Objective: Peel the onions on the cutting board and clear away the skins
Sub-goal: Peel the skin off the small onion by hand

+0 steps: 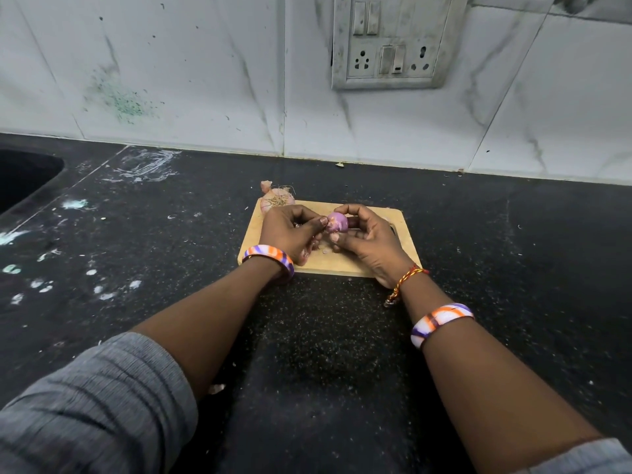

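Note:
A small purple onion is held just above the wooden cutting board. My right hand grips it with fingers curled round its far and right side. My left hand pinches the skin at the onion's left end with thumb and fingertips. A second onion, still in its dry pinkish skin with roots showing, lies at the board's far left corner behind my left hand. A few small skin bits lie on the board below the hands.
The board rests on a black speckled counter with white smears at the left. A dark sink is at the far left. A tiled wall with a switch and socket panel stands behind.

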Tool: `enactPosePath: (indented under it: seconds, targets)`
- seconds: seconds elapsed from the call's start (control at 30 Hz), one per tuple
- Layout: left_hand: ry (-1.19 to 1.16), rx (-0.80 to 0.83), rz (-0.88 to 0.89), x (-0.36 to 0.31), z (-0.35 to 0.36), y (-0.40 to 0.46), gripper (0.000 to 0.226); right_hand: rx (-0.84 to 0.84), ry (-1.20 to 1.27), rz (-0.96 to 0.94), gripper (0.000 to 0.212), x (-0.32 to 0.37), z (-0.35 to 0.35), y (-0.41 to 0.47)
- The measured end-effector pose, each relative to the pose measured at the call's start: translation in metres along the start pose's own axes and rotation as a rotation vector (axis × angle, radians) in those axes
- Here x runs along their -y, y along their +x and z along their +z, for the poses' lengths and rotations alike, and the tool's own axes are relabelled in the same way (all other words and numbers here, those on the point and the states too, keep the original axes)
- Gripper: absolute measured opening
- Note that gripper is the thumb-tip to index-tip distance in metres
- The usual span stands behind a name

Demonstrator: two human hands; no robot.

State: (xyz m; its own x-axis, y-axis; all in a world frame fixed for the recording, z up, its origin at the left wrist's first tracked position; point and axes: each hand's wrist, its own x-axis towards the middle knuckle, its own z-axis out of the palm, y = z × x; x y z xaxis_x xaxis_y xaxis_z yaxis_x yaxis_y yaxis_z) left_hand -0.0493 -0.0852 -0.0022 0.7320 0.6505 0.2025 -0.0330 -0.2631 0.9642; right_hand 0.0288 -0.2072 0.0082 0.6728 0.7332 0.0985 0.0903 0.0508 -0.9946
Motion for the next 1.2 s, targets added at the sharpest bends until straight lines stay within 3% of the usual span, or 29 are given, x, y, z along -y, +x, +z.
enactPosePath:
  seconds: [0.3,0.43,0.5,0.77,0.87,1.03,1.2]
  targets:
    - [0.137,0.045,0.006,0.0008,0.0053,0.0021,0.024,-0.040,0.045,0.030,0.022,-0.0012,0.0022,0.0004]
    - [0.108,0.036,-0.026,0.0024,0.0059,0.0031,0.024,-0.046,0.338,0.075,0.017,0.0013,-0.0006,-0.0021]
    - [0.077,0.045,-0.028,0.0020,0.0053,0.0030,0.020,-0.064,0.372,0.070,0.017,0.0012,-0.0006,-0.0020]
    - [-0.039,0.061,-0.043,-0.0055,0.0059,-0.0048,0.005,-0.084,0.224,0.001,0.025,-0.0033,-0.0008,0.0008]
    - [0.028,0.046,-0.058,-0.0052,0.0059,-0.0031,0.019,-0.076,0.166,-0.002,0.030,-0.0028,-0.0015,-0.0002]
    - [0.079,0.065,-0.043,-0.0058,0.0042,-0.0046,0.021,-0.055,-0.006,-0.023,0.048,-0.0007,-0.0013,-0.0027]
    - [0.135,0.059,-0.070,-0.0076,0.0037,-0.0047,0.021,-0.060,-0.118,-0.049,0.042,0.0006,-0.0009,-0.0040]
